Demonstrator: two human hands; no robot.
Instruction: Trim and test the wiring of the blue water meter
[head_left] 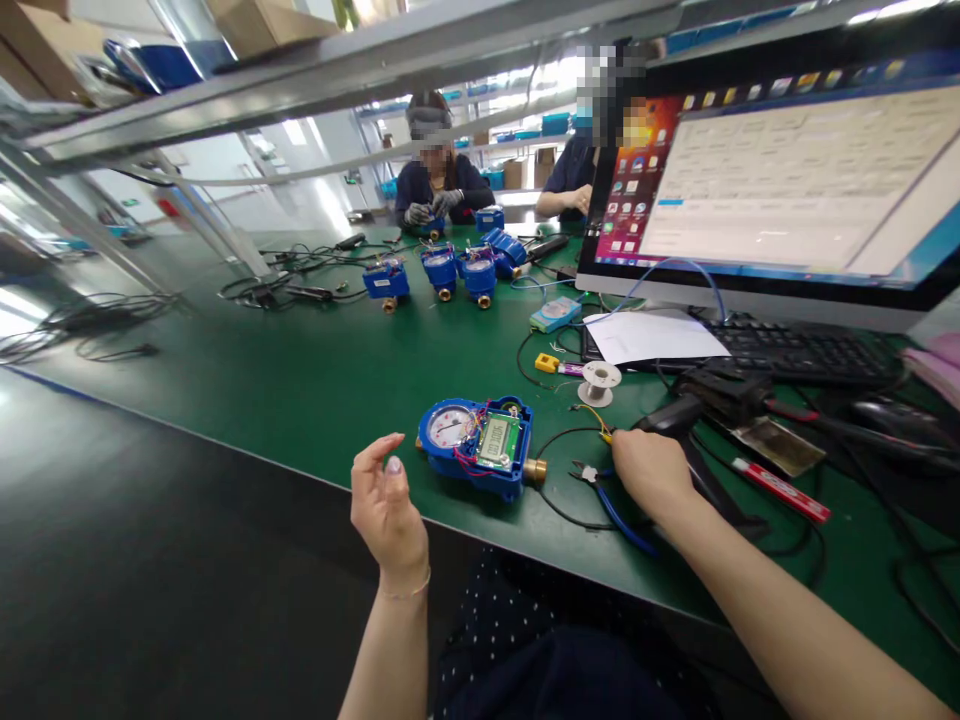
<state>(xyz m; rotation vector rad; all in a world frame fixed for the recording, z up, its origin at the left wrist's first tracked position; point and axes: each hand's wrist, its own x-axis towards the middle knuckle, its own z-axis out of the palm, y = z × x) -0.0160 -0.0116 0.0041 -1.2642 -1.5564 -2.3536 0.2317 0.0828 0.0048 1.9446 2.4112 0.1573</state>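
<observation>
Blue plastic housing forms the body of the meter unit, which lies on the green tabletop near its front edge, between the two hands. On the unit, a round white dial sits to the left of a green circuit board with a grey display; thin red wires run between them, and a brass threaded fitting projects at the right end.

Left hand: raised just beside the dial end, palm turned inward, fingers bent, thumb and fingertips apart, holding nothing. Contact with the housing is not visible.

Right hand: closed, thumb and forefinger pinched on a thin wire lead with yellow strands, to the right of the brass fitting. Blue-handled cutting pliers lie just below this hand, open jaws toward the fitting. A black pistol-shaped scanner lies behind the hand.

Beyond the lead stands a white spool of wire. Farther back, several blue meters with brass fittings stand near a gloved co-worker. A large monitor occupies the right side.
</observation>
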